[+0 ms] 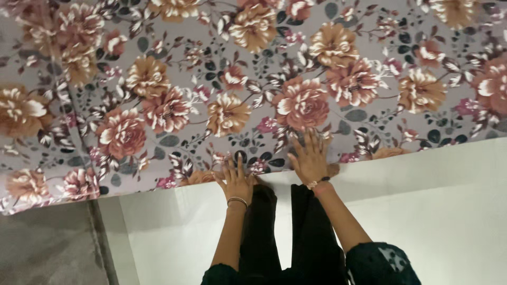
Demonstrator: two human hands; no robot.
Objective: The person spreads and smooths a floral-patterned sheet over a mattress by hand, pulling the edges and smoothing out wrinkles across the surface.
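The floral sheet (253,79) lies spread across the upper part of the view, its near hem running along the edge of a white surface (438,211). Both hands press flat on that hem: the left hand (236,179) sits on the hem with fingers slightly spread and extended, and the right hand (311,158) lies just beside it, a little farther onto the sheet, fingers also open and splayed. Neither hand pinches the cloth. Judging from this, the chief risk is that flat palms slide rather than hold, so the sheet could bunch into ridges ahead of the fingers or creep off the hem line. A fold (63,95) already runs down the sheet well left of the hands; uneven pressure from hands set so close together could deepen it or skew the hem.
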